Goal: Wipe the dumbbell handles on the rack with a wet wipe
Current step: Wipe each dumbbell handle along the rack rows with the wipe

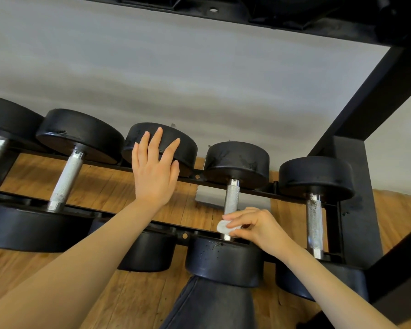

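Head view: wiping knurled dumbbell handle point(231, 197) on rack point(351, 210).
Right hand point(256, 225) pinching wet wipe point(224, 227) around handle's near end, just above near weight head point(223, 262). Left hand point(154, 169), fingers straight, pressed flat on neighbouring dumbbell's far head point(160, 144), left of grip, likely for bracing. Unwiped-looking handle point(314, 224) right of grip.

The dumbbell heads point(237, 162) look like black rubber with a dull sheen, scuffed and speckled in places. The handles point(231, 195) are bright metal, knurled and rough along the grip, smooth at the collars. The wet wipe point(224, 227) is white, soft, crumpled cloth. The rack point(356, 129) is matt black painted metal. At 6 o'clock the floor point(100, 186) is warm, slightly glossy wood
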Demonstrator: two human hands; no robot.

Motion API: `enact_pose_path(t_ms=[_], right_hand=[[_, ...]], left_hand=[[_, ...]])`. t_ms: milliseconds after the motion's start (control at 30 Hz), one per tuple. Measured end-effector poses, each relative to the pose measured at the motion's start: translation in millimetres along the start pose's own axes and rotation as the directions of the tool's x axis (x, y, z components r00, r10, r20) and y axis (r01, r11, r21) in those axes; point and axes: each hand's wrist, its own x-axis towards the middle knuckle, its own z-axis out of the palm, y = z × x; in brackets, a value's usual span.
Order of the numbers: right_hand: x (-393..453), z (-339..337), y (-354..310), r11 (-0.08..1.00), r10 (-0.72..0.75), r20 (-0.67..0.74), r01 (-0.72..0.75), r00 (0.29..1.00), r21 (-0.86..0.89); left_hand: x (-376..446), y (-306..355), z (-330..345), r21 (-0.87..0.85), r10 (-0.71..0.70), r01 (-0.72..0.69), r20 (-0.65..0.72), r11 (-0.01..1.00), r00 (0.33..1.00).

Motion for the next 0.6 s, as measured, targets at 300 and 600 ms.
enact_pose_path(t_ms=[300,600], right_hand=[[-2.0,-1.4,-2.3,0.959,-0.093,-0.050,0.076,0.994,-0.275],[-6.3,-3.7,-2.4,0.984,-0.040,-0.015,0.037,0.999,-0.175]], left_hand=[[-0.3,-0.8,1.4,-0.005,0.000,0.000,-0.020,1.000,1.000],[-0.1,-1.0,2.1,0.009,0.011,-0.011,-0.024,1.000,1.000]])
